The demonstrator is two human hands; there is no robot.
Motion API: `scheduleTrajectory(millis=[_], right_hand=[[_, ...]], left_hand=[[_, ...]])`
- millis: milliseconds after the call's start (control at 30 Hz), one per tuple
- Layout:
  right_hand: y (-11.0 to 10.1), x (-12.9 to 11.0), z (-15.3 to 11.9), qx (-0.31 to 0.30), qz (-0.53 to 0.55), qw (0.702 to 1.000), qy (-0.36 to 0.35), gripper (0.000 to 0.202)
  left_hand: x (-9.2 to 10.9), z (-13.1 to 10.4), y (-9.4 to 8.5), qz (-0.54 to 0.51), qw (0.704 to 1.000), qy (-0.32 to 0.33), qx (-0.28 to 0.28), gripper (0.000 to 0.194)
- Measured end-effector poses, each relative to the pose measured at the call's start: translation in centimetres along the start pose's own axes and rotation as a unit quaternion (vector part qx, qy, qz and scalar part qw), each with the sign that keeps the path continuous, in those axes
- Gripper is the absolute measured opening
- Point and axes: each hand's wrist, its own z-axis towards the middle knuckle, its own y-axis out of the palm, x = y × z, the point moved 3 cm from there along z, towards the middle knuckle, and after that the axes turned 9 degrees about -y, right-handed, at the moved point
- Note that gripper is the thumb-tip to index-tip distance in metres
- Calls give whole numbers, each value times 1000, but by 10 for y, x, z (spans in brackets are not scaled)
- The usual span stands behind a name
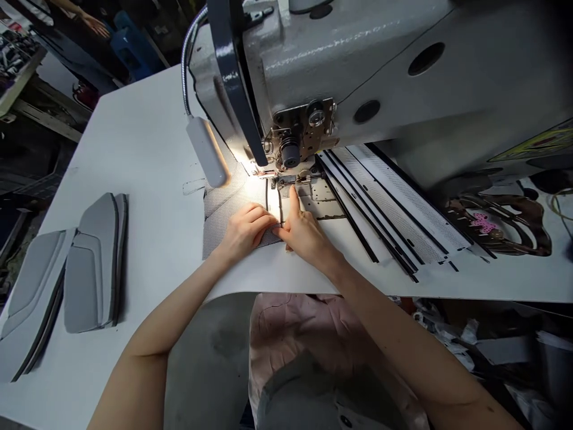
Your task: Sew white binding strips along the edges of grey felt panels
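Note:
A grey woven fabric panel (224,224) lies on the table, its right edge running under the needle area of a sewing machine (290,134). My left hand (246,230) rests on the panel, thumb and fingers closed at its right edge. Opposite it, my right hand (305,234) pinches the same edge between thumb and curled fingers. Its index finger stretches forward, close to the presser foot (275,182). A pale strip (273,203) with a dark border runs along that edge. The fingertips partly hide what they grip.
White perforated strips with black edges (394,203) lie to the right under the machine arm. Stacked grey padded panels (87,275) sit on the left of the white table (156,149). A lamp (206,152) hangs by the needle. Another person's hand (95,25) shows at the upper left.

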Motion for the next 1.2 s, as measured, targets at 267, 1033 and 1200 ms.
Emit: scheduleTrajectory(millis=[267,1033,1200], right_hand=[[7,5,-11,83,-149,985,-30,56],[3,-9,-16,-57,-339,931,-125,49],[-2,-9,-6,-64,-340,931,-113,45]], left_hand=[[2,-7,0,28,999,40,0,27],[-22,15,7,91,996,18,-13,36],[-28,24,8,123,992,14,-8,34]])
